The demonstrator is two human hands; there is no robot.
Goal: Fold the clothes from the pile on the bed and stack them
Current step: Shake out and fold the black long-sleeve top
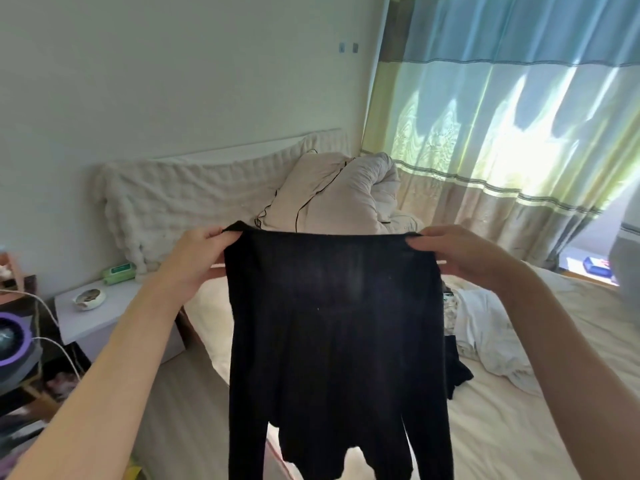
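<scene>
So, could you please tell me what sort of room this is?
Most likely a home bedroom: a bed with a bundled duvet, a bedside table and a striped curtain.

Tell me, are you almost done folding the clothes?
Not nearly. No folded stack shows anywhere in this view. Right now the left hand and right hand hold a black top up by its upper corners, hanging open and unfolded. Left to do: fold it, then the white clothes and a dark piece lying rumpled on the bed.
</scene>
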